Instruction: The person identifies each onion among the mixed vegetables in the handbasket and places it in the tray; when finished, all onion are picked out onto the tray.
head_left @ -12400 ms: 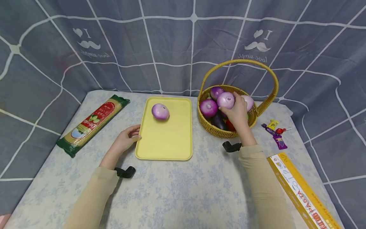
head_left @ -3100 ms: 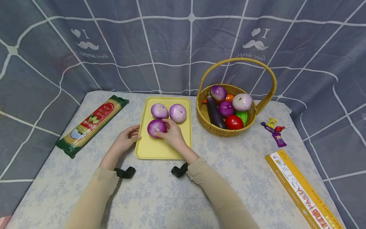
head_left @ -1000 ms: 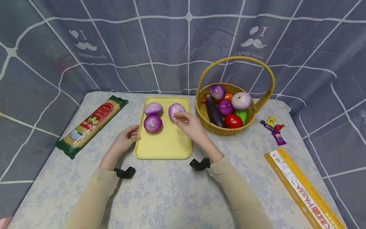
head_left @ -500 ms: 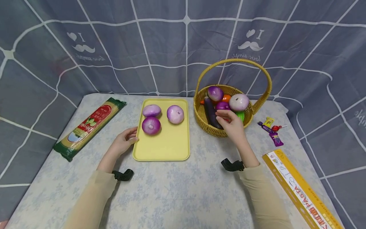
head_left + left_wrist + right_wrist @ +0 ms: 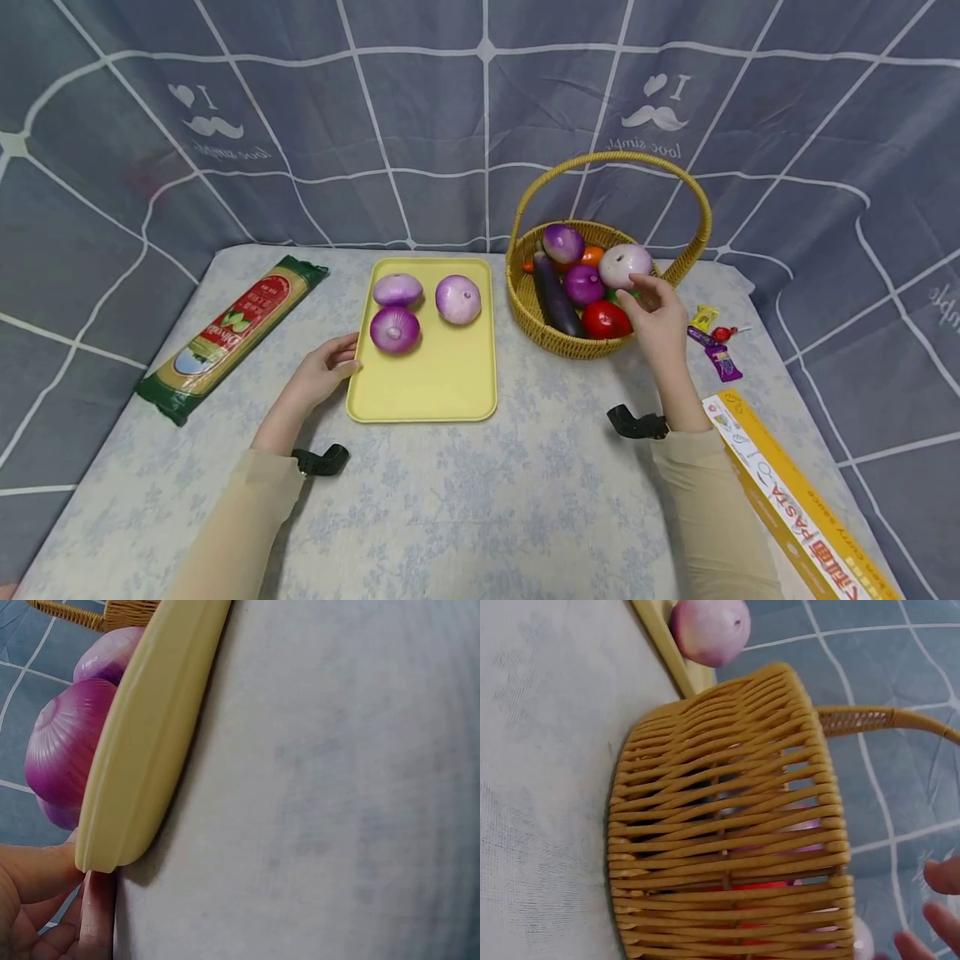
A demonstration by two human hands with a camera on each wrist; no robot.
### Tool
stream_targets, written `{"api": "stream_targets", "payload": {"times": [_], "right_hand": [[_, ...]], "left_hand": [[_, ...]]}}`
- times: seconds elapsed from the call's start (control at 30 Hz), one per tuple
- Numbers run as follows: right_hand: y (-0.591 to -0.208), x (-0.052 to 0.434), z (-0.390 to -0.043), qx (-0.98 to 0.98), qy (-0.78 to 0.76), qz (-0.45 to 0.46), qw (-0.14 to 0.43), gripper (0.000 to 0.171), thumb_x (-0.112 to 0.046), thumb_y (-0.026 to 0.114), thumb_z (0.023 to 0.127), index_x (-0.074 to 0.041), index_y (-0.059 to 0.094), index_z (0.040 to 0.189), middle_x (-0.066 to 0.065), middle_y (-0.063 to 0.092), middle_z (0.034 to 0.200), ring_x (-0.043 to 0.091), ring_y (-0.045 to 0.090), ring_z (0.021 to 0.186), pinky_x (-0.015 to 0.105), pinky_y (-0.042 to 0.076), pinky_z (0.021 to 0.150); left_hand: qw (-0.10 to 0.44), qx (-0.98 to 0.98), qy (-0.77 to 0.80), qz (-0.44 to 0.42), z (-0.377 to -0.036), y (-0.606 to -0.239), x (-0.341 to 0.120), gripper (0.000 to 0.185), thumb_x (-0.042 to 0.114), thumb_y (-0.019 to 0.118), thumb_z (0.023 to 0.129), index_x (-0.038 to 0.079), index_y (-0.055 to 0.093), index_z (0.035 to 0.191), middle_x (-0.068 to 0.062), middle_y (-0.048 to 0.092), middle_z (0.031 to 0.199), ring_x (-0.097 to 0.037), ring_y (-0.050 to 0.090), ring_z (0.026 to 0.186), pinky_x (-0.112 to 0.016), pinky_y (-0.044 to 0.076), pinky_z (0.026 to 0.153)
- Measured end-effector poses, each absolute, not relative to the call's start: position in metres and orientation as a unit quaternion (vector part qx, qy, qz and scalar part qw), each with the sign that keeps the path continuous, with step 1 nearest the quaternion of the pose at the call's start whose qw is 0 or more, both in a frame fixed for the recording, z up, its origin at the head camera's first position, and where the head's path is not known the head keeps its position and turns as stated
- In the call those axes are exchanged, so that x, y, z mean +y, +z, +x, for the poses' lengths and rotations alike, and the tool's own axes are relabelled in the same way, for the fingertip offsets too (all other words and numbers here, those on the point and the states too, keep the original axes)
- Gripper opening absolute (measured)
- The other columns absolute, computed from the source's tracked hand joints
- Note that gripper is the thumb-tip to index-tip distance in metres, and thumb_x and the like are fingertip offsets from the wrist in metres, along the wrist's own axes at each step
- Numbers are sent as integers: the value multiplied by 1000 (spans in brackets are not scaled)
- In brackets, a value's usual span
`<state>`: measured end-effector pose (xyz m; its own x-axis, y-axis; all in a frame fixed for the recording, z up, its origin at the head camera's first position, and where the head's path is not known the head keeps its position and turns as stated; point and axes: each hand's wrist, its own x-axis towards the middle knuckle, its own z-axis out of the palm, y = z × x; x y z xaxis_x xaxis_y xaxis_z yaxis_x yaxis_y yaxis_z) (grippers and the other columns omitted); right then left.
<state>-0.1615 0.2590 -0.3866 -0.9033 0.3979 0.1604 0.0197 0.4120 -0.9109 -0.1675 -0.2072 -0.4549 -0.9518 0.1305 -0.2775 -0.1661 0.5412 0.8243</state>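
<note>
A yellow tray (image 5: 435, 392) lies on the table with three purple onions (image 5: 395, 328) at its far end. My left hand (image 5: 324, 373) rests against the tray's left edge (image 5: 127, 787), fingers relaxed. My right hand (image 5: 654, 310) hovers over the right side of a wicker basket (image 5: 540, 321), fingers spread and empty, just below a pale onion (image 5: 624, 263). The basket also holds two more purple onions (image 5: 583, 284), an eggplant (image 5: 553, 292), a tomato (image 5: 604, 320) and something orange and green. In the right wrist view the basket wall (image 5: 727, 847) fills the frame, with my fingertips (image 5: 939, 900) at the lower right.
A spaghetti packet (image 5: 228, 333) lies left of the tray. Wrapped sweets (image 5: 714, 337) sit right of the basket, and a yellow pasta box (image 5: 795, 508) runs along the right front. A grey patterned cloth hangs behind the table.
My right hand let go of the third onion on the tray, then moved right to the basket and across it to the pale onion. The left hand stayed at the tray edge.
</note>
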Motion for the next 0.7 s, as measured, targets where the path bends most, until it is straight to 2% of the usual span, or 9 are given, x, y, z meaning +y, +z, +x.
{"api": "stream_targets", "payload": {"times": [0.07,0.27,0.5,0.7], "right_hand": [[-388,260,-165,-817,528,-134,191,45,-18,70,92,-2,57,131,16,55,131,24,54,127,40,43,110],[-391,260,-175,-818,521,-141,200,59,-16,73,89,0,47,140,20,46,138,29,49,133,46,41,111],[-396,260,-193,-817,528,-147,180,80,-13,72,88,3,27,152,22,37,153,33,43,137,44,37,114],[-395,261,-204,-832,504,-176,152,86,-19,71,88,0,21,155,20,30,158,30,34,144,40,28,120]], "left_hand": [[156,863,480,-13,-167,-455,-207,58,8,52,101,4,30,154,-23,46,146,-36,46,132,-44,43,107],[155,865,478,-12,-168,-455,-208,58,9,52,101,3,30,154,-24,46,145,-37,46,132,-45,43,107],[155,864,480,-15,-167,-456,-209,57,9,52,101,3,31,154,-24,46,145,-37,46,132,-46,43,108],[157,861,484,-18,-168,-455,-208,57,9,52,101,4,30,154,-24,47,144,-37,46,133,-47,43,109]]}}
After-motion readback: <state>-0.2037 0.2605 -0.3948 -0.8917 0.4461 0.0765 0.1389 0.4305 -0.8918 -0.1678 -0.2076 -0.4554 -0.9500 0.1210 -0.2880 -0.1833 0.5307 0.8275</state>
